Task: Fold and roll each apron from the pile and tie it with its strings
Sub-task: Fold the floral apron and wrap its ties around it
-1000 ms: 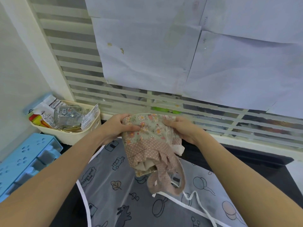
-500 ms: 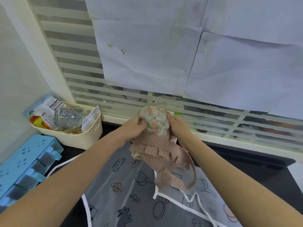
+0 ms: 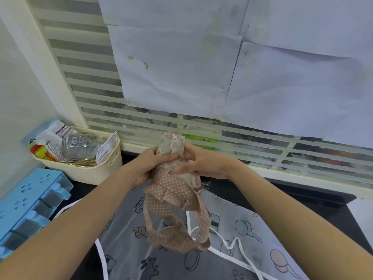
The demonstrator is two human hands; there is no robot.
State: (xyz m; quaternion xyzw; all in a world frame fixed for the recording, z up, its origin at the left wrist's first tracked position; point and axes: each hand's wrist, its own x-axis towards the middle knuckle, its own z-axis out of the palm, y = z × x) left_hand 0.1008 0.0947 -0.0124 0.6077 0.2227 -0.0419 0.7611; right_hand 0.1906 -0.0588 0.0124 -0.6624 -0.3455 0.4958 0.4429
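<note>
- Grey cartoon-print apron [image 3: 129, 247] lies flat nearest me, white cord [image 3: 234, 245] on it
- Dotted straps [image 3: 171, 219] of floral apron roll [image 3: 171, 146] dangle over it
- L hand [image 3: 150, 164] & R hand [image 3: 198, 163] both curl round the roll, held up off the table, gripping tight
- Further back-left: blue organiser [image 3: 30, 205], cream basket [image 3: 88, 170] w/ packets, then blinds [image 3: 90, 77]

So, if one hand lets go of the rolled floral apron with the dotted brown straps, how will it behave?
The rolled floral apron is probably soft and light: it creases under the left hand and right hand. It would likely unroll, since nothing ties it yet. The dotted brown straps hang in limp loops, so they would probably swing and snag.
</note>
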